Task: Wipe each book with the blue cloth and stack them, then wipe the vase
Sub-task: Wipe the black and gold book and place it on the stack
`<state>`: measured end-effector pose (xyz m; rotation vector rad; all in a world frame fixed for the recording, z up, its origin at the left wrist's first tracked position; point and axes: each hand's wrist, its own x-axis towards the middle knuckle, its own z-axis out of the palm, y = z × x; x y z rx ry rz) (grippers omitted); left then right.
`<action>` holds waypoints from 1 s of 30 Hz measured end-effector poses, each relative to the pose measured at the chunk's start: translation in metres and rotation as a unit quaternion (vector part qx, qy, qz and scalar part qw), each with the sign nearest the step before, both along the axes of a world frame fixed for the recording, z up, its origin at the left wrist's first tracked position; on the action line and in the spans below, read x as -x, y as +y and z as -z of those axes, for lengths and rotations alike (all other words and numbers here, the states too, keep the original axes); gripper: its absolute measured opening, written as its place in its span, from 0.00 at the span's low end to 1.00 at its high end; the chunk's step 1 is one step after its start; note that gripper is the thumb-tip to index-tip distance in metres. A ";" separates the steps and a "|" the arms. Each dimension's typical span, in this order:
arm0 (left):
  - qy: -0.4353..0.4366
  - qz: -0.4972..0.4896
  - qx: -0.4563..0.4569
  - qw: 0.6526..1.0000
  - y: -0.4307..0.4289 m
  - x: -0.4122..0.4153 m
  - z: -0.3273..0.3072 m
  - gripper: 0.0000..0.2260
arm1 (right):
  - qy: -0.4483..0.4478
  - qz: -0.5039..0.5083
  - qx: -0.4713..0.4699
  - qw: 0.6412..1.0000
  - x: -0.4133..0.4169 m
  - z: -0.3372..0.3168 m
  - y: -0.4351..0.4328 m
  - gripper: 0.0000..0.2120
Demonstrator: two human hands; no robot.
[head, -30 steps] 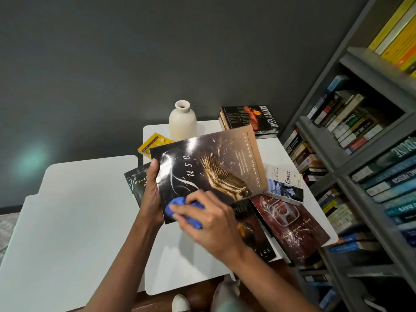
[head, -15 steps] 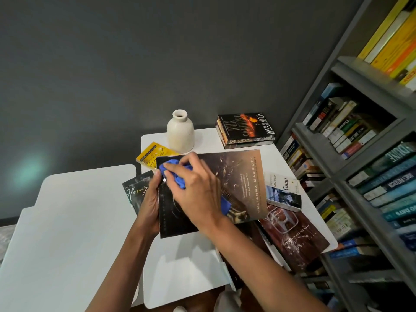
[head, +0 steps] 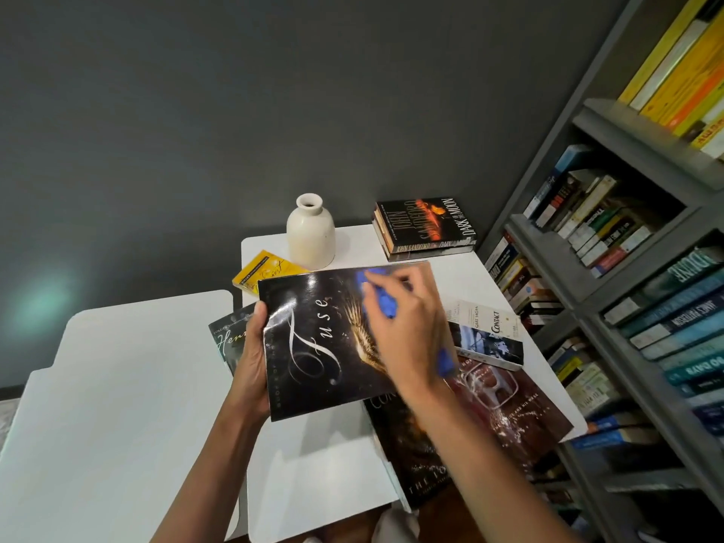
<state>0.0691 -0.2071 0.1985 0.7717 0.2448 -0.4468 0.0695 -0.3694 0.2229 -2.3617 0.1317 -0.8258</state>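
Comparing with half a second ago, your right hand [head: 407,331] and the cloth [head: 378,295] now sit on the far right part of the book [head: 325,346]. Before, they worked its far left corner, close to your left hand [head: 250,362]. The title, then covered by your right hand, is now exposed. The left hand's hold on the left edge is unchanged.

Orientation: the book's long axis runs left to right, with the right end slightly farther from you. The cover faces up and toward you. The title lettering runs away from you with its tops to the left, so the head of the cover lies at your left hand.

Location: the book is held above the table [head: 333,464], over other books lying there. It is on your side of the vase [head: 310,233] and the stack [head: 425,229].

Appearance: glossy black cover, white script title, a golden wing near the centre, and glare streaks near the left edge.

Hands: your left hand clamps the left edge, thumb on the cover and fingers beneath. Your right hand curls round the bunched blue cloth and presses it to the cover. A tail of cloth pokes out by the heel of that hand.
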 end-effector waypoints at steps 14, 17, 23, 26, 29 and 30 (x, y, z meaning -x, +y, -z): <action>0.007 -0.011 -0.025 1.000 0.007 -0.001 0.004 0.24 | 0.134 -0.046 -0.167 0.976 -0.002 -0.009 -0.072 0.07; 0.018 -0.009 -0.013 1.000 0.006 -0.001 0.006 0.24 | 0.245 -0.106 -0.202 0.942 0.007 -0.012 -0.078 0.19; 0.029 -0.030 -0.037 0.998 0.007 0.004 0.009 0.29 | 0.332 -0.168 -0.261 0.891 0.023 -0.001 -0.094 0.28; 0.030 -0.045 -0.039 0.998 0.007 0.006 0.014 0.26 | 0.309 -0.170 -0.304 0.885 0.019 -0.005 -0.096 0.25; 0.041 -0.035 -0.039 0.998 0.005 0.010 0.011 0.24 | 0.286 -0.163 -0.351 0.877 0.008 -0.016 -0.097 0.24; 0.042 -0.024 -0.029 0.998 0.008 0.013 0.011 0.23 | 0.284 -0.167 -0.344 0.879 0.003 -0.020 -0.098 0.24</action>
